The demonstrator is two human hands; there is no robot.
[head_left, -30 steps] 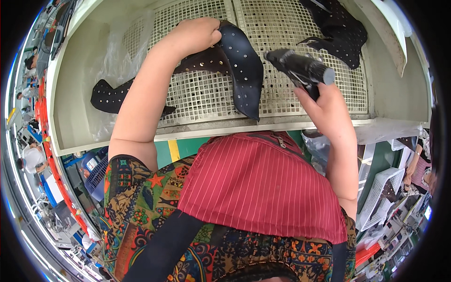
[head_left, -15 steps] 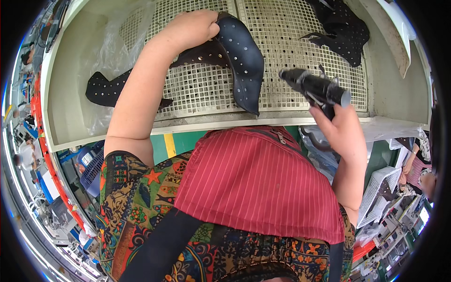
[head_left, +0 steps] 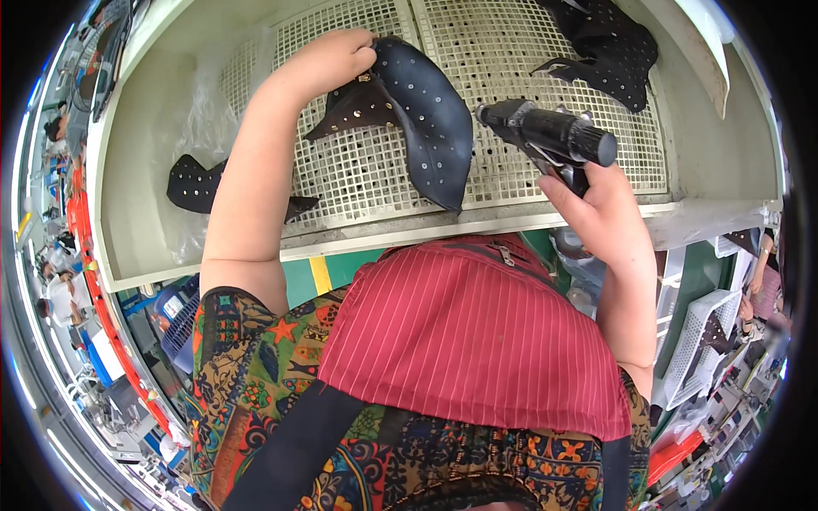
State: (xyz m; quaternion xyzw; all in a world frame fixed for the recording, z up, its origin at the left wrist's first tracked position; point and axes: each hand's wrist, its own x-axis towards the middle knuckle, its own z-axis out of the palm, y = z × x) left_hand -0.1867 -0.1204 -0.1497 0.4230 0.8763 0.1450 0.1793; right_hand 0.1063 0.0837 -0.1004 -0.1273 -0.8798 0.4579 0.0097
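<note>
My left hand (head_left: pixel 336 58) is closed on the upper end of a black studded leather piece (head_left: pixel 426 111), which hangs curved over the grated tray. Its brown inner side, dotted with metal studs, shows below my fingers. In my right hand (head_left: pixel 601 204) is a black spray gun (head_left: pixel 550 132), gripped by its handle. The gun's nozzle points left, close to the leather's right edge but apart from it. Another studded black piece (head_left: pixel 196 183) lies at the tray's left, partly hidden behind my left forearm. More studded black leather (head_left: pixel 609 55) rests at the far right.
A pale tray (head_left: pixel 694 162) with raised walls and a plastic grid floor (head_left: pixel 349 175) spans the space before me. Clear plastic film (head_left: pixel 213 111) lies along its left side. White baskets (head_left: pixel 700 345) stand low at the right, with another person's arm (head_left: pixel 758 268) beyond.
The spray gun has moved left, nearer the leather piece, and tilted. My left hand still grips the leather, whose hanging part has turned slightly. The whole view has shifted a little.
</note>
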